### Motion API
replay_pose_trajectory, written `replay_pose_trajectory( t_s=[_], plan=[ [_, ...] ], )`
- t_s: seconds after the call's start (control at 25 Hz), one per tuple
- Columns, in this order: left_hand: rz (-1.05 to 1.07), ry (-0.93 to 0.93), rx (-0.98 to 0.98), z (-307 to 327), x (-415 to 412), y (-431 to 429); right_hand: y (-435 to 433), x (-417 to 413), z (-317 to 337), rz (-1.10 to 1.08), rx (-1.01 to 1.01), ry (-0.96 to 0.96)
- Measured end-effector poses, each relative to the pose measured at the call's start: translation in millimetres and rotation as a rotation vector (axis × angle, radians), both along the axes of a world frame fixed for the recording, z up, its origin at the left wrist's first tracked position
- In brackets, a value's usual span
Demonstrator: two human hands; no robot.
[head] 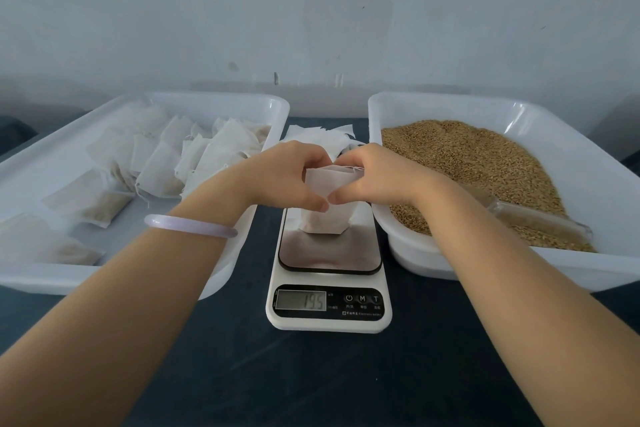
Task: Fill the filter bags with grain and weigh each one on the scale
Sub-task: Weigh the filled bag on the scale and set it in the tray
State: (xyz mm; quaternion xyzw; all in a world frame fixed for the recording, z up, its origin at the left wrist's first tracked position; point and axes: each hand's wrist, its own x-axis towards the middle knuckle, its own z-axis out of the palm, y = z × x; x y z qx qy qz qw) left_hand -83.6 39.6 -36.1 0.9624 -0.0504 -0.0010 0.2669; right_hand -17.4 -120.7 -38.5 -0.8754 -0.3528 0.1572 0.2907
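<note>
Centrally, left hand point(287, 178), right hand point(372, 177) pinch bag point(325, 220); grain tray point(412, 262) beside scale point(329, 321).

The filter bag point(323, 220) is white; the scale point(329, 322) white with a black panel point(360, 313) and dark glossy platform point(329, 253); grain point(467, 156) golden brown; left tray point(52, 163) and right tray point(588, 265) milky white; bangle point(190, 226) pale lilac; table point(311, 374) dark navy

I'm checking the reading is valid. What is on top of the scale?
A white filter bag stands on the scale, with the left hand and right hand pinching its top. The display reads 19.5. The bag's paper hides its contents; the hands cover its opening.
</note>
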Motion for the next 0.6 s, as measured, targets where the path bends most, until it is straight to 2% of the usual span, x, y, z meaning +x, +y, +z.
replay_pose_trajectory(
  t_s=[0.12,0.2,0.28,0.48,0.6],
  plan=[
    [0.021,-0.009,-0.117,-0.7,2.4,1.6,-2.9,-1.1,0.6,-0.027,0.199,0.083],
    [0.062,-0.019,-0.269,-1.3,3.2,1.7,-6.2,-2.9,2.1,-0.039,0.289,0.050],
    [0.103,-0.046,-0.375,-1.5,3.8,2.3,-8.0,-3.6,2.0,-0.031,0.297,-0.023],
    [0.141,-0.111,-0.401,-1.0,4.2,7.7,-9.4,-7.3,4.2,0.028,0.473,-0.178],
    [0.081,-0.056,-0.482,1.6,1.3,8.1,-11.5,-8.7,6.3,0.055,0.556,-0.210]
  ],
)
